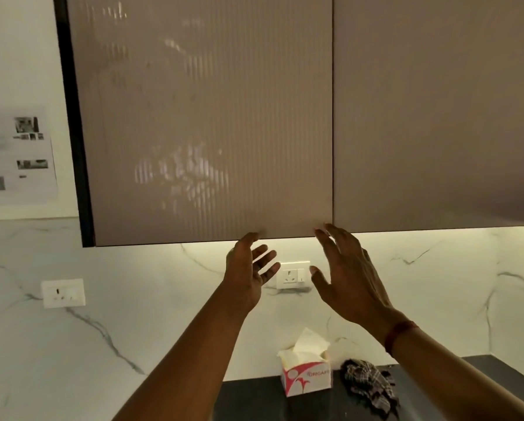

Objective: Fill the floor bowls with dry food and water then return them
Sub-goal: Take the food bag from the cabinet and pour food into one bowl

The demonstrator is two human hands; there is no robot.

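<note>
We found the dark counter (254, 402) carrying two things. A white-and-red tissue box (305, 375) stood upright near its back edge, one tissue (311, 341) poking from the top. Just to the box's right, not touching it, a crumpled checked cloth (368, 381) lay in a heap.

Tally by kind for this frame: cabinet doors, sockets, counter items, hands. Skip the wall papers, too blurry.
Cabinet doors: 2 in full view; a sliver at the right edge may be a third
Wall sockets: 2
Tissue box: 1
Checked cloth: 1
Hands: 2, left hand and right hand
Total: 8
</note>
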